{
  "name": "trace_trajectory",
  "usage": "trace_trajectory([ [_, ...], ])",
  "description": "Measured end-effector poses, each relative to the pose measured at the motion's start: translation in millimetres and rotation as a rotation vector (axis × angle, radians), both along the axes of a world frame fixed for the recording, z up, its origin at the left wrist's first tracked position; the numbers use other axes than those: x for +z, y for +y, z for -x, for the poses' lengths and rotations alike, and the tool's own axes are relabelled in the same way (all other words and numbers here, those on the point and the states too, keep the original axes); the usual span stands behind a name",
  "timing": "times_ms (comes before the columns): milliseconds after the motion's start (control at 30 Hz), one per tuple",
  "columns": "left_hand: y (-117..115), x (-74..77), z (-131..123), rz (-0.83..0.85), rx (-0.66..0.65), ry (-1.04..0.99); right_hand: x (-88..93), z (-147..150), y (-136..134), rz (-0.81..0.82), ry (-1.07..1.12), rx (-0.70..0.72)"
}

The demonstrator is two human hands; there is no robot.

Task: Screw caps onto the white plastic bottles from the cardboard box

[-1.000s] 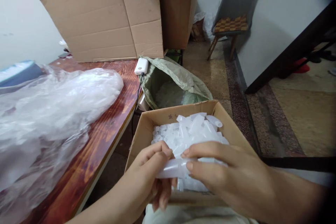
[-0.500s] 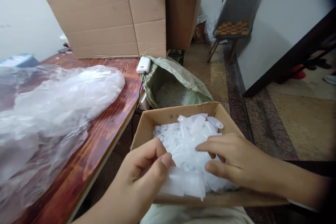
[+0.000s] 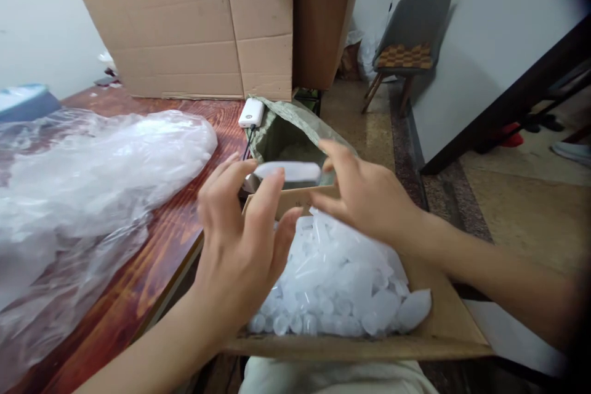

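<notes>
A small cardboard box point(image 3: 443, 326) on my lap holds several translucent white plastic tubes point(image 3: 341, 283). Both hands are raised above its far edge with one white plastic tube point(image 3: 289, 170) held level between them. My left hand point(image 3: 240, 246) pinches the tube's left end with its fingertips. My right hand point(image 3: 364, 197) grips the right end. Behind the tube lies an open green woven sack point(image 3: 295, 135).
A red-brown wooden table point(image 3: 152, 246) on the left carries a big crumpled clear plastic bag point(image 3: 87, 178), a white power bank point(image 3: 250, 112) with a cable, and large cardboard boxes point(image 3: 184, 31) at the back. A grey chair point(image 3: 406, 43) stands on the tiled floor.
Both hands rose from inside the box to above its far edge. The right hand, which had been among the tubes, now holds the right end of one tube together with the left.
</notes>
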State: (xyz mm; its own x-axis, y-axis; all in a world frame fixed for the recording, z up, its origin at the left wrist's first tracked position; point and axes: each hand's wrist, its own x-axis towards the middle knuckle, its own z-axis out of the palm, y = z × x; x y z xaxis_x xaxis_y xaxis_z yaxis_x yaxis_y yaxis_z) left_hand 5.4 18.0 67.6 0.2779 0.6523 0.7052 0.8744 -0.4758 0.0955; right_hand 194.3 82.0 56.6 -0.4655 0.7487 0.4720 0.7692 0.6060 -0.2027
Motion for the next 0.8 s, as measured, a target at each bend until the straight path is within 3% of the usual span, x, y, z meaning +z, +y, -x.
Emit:
trace_trajectory([
  [67, 11.0, -15.2, -1.4, 0.239, 0.003, 0.144, -6.3, 4.9, 17.5, 0.0, -0.115, -0.102],
  [100, 13.2, -24.6, -3.1, 0.415, -0.051, 0.225, -8.2, 6.7, 18.8, 0.016, -0.188, -0.084],
  [167, 11.2, -44.5, -7.5, 0.752, -0.174, 0.374, -10.9, 7.6, 6.8, 0.163, -0.325, 0.028],
  [233, 4.1, -61.6, -11.5, 0.938, -0.245, 0.474, -14.6, 4.6, -16.9, 0.409, -0.444, 0.24],
  [300, -2.2, -72.0, -13.5, 0.984, -0.247, 0.514, -22.0, -0.5, -40.9, 0.599, -0.476, 0.48],
  [400, -3.3, -74.6, -11.6, 1.001, -0.202, 0.523, -39.1, -4.5, -62.9, 0.643, -0.431, 0.66],
  [567, 3.6, -66.8, -4.8, 1.013, -0.085, 0.499, -60.8, 6.9, -67.6, 0.528, -0.563, 0.621],
  [700, 1.9, -63.6, -0.5, 1.005, 0.059, 0.399, -64.3, 17.2, -62.7, 0.642, -0.505, 0.593],
  [800, -1.5, -63.1, 3.8, 0.957, 0.066, 0.24, -62.1, 17.4, -53.6, 0.762, -0.34, 0.538],
])
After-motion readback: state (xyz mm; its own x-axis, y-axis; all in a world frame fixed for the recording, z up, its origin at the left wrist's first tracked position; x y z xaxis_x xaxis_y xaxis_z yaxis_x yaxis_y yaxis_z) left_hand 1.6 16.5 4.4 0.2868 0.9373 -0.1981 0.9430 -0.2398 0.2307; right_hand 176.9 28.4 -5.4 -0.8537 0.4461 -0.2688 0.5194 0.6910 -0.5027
